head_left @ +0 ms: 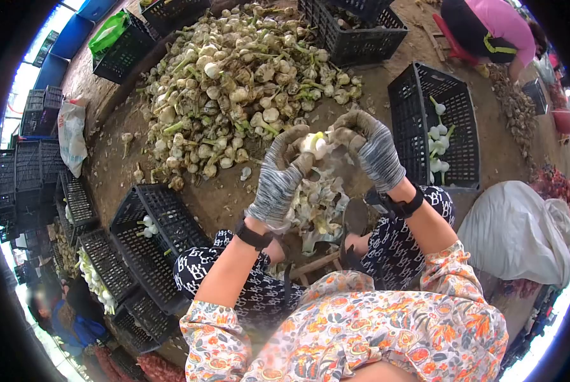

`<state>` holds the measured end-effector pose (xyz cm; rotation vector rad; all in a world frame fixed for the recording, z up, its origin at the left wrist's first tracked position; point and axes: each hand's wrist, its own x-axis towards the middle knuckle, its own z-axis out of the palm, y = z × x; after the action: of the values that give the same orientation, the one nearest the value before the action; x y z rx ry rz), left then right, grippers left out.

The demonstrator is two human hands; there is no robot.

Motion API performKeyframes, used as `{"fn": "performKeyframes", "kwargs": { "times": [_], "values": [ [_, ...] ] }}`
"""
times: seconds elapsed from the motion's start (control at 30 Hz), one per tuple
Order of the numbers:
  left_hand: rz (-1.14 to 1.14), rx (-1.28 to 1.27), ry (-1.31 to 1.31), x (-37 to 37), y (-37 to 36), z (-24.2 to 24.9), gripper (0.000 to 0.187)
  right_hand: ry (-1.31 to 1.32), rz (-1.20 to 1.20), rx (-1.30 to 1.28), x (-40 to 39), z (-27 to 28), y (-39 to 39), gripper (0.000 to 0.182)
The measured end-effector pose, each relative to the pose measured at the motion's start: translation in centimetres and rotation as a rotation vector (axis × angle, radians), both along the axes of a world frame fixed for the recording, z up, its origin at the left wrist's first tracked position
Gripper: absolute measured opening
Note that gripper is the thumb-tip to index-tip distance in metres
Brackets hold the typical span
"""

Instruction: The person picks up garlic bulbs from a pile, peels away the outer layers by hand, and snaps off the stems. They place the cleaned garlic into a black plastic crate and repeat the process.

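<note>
My left hand [284, 175], in a grey knit glove with soiled fingertips, is closed around a garlic bulb [315, 145]. The bulb is white with a short yellow-green stem stub on top. Just to its right, my right hand [373, 149] wears a matching glove, its fingers curled in a pinch. Under those fingertips hangs a blurred pale scrap that looks like garlic skin [340, 155]. Below both hands, loose peeled skins [317, 207] lie heaped on the ground between my knees.
A large pile of unpeeled garlic [234, 83] spreads ahead. Black crates holding a few white bulbs stand at right [466, 127] and left [183, 219]. A white sack [517, 229] sits at lower right. Another person in pink [498, 28] bends down at upper right.
</note>
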<state>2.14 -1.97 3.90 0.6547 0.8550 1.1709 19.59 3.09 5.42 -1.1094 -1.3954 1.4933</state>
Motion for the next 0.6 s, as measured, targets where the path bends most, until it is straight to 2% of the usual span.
{"fn": "performKeyframes", "kwargs": {
  "times": [0.07,0.17,0.2,0.3,0.33,0.43,0.47,0.57,0.6],
  "values": [
    [0.046,-0.045,-0.058,0.2,0.0,-0.2,0.046,-0.003,0.023,0.078,-0.1,-0.3,-0.5,0.017],
    [0.077,-0.070,-0.166,0.4,0.2,-0.6,0.045,0.044,-0.114,0.166,-1.0,-0.8,-1.2,0.021],
    [0.082,-0.073,-0.165,0.3,0.2,-0.6,0.045,-0.187,-0.106,0.285,-0.7,0.1,-1.4,0.028],
    [0.060,-0.065,-0.172,0.2,0.2,-0.7,0.046,-0.234,-0.015,0.393,-0.8,-1.7,-0.9,0.028],
    [0.025,-0.051,-0.178,0.1,0.3,-0.9,0.046,-0.285,-0.037,0.399,-0.2,-1.6,-0.8,0.023],
    [-0.056,-0.039,-0.159,0.2,-0.1,-0.5,0.048,-0.204,-0.155,0.352,1.4,-1.1,1.6,0.018],
    [-0.080,-0.035,-0.146,0.2,-0.1,-0.3,0.049,-0.257,-0.124,0.330,2.1,-1.2,2.1,0.018],
    [-0.035,-0.041,-0.179,0.4,0.1,-0.6,0.051,0.124,-0.102,0.123,1.5,-1.3,0.9,0.020],
    [-0.043,-0.035,-0.144,0.3,0.2,-0.7,0.054,0.164,-0.066,0.041,0.8,-0.2,0.0,0.022]
  ]
}}
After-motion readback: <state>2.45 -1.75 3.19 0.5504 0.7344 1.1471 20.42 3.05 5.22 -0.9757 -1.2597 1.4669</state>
